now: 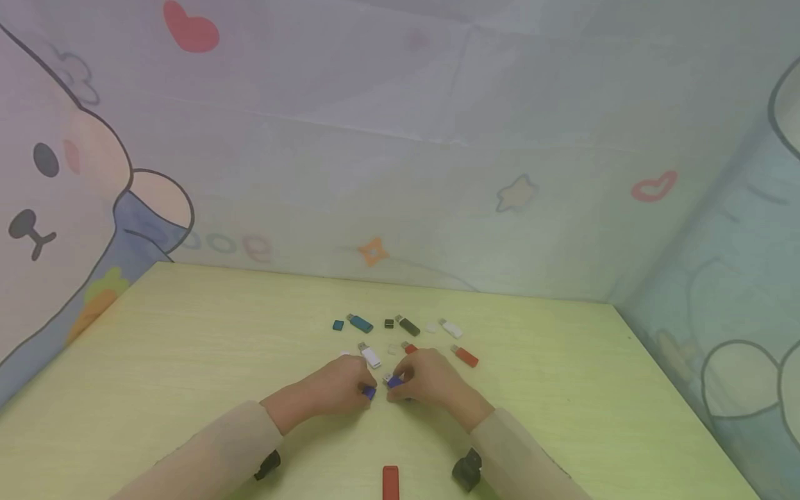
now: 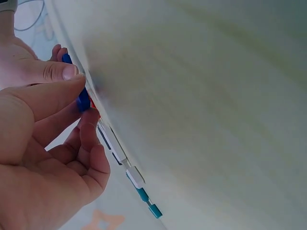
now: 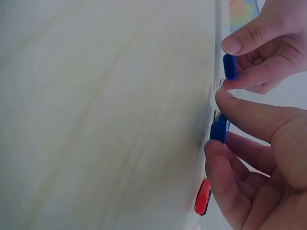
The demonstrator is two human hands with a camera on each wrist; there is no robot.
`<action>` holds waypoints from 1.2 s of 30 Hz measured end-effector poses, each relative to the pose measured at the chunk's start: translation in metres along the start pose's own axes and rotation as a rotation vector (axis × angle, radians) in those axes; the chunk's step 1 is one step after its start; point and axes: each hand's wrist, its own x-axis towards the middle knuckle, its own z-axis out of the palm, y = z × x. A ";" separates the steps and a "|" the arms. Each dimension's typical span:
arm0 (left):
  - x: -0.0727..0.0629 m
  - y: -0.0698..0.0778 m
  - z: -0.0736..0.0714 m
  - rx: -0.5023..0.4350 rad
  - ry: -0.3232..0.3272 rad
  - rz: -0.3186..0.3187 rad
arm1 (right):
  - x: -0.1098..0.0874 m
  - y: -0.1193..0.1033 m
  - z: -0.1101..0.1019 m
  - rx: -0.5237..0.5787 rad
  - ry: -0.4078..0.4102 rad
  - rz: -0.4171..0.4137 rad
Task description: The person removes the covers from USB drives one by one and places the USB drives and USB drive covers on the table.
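Note:
Between the thumb and fingers of my left hand [image 1: 340,385] is a small blue USB stick cap [image 1: 369,393], its hollow end showing in the right wrist view. My right hand [image 1: 431,382] pinches a blue USB stick [image 1: 394,381] whose metal plug points left toward the cap. Cap and stick are a short gap apart, low over the table. Just beyond the hands lie a white USB stick [image 1: 370,355] and a red USB stick [image 1: 410,348], the red one partly hidden by my right hand.
Farther back lie a teal USB stick [image 1: 360,323] with its teal cap [image 1: 338,325], a black stick [image 1: 408,325] with a black cap [image 1: 389,323], and another white stick [image 1: 451,328]. A second red stick [image 1: 465,355] is at right. A capped red stick [image 1: 390,482] lies at the front edge.

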 end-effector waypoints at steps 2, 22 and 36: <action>0.000 -0.001 0.001 0.006 0.001 0.006 | 0.000 0.000 0.000 -0.002 -0.002 0.000; 0.002 -0.004 0.000 -0.013 -0.056 0.018 | 0.002 0.000 0.001 0.009 -0.037 0.026; 0.000 -0.005 -0.002 -0.046 -0.082 -0.011 | 0.000 -0.001 -0.001 0.016 -0.042 0.032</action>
